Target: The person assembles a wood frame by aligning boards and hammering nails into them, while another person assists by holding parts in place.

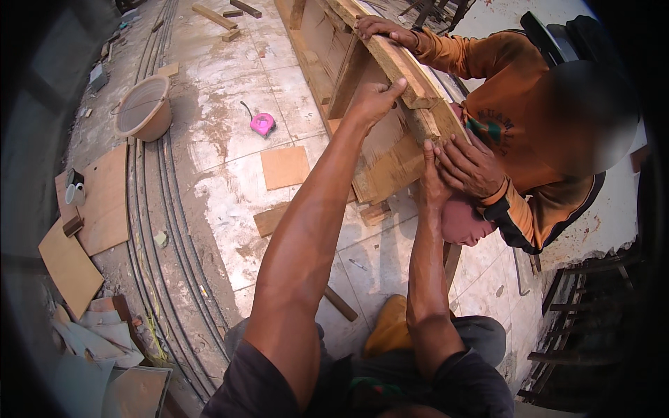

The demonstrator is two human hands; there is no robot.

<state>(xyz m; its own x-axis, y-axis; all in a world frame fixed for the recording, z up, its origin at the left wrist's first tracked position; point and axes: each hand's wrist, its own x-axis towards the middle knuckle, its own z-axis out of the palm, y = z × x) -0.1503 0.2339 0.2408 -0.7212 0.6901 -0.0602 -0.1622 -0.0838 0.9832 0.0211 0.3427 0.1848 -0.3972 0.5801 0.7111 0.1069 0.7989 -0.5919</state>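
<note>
Left hand (pixel 371 104) sets its thumb against the pale squared timber beam (pixel 397 64) along the upper edge of a long wooden frame of plywood and rough boards (pixel 394 166); its fingers are hidden, so I cannot tell whether they grasp. Right hand (pixel 433 182) reaches up to the frame's near end, fingertips against the wood, partly covered by the co-worker's near hand (pixel 470 166), so its hold cannot be told either. That frame lies just ahead of the person, running away over the pale tiled floor (pixel 233 167). The co-worker's far hand (pixel 385 31) rests on the beam further along. Holding it well, I judge, means pressing evenly from both sides, agreeing with the co-worker before shifting any weight, and keeping thumbs out of the gap under the beam's cut end. The round pink tape measure (pixel 263 124) lies near the frame, within easy reach for checking that the edges sit parallel.
</note>
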